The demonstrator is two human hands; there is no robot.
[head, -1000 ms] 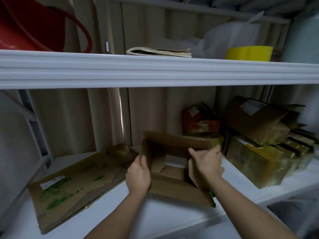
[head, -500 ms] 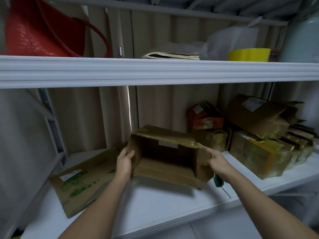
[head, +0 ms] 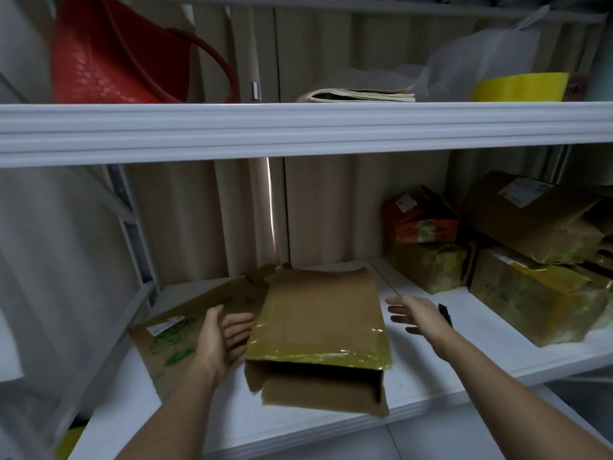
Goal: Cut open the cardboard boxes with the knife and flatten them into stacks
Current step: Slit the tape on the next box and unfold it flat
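The cardboard box (head: pixel 318 330) lies on the white shelf (head: pixel 431 370), its open end facing the person. The left hand (head: pixel 222 336), fingers straight, is beside its left side. The right hand (head: pixel 414 315), fingers spread, holds nothing, near its right side.

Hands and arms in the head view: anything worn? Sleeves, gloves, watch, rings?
Nothing worn that shows. The left hand and right hand are bare, no gloves, and no rings or watch can be seen. Both forearms are bare to the frame's bottom edge, so no sleeves are in view.
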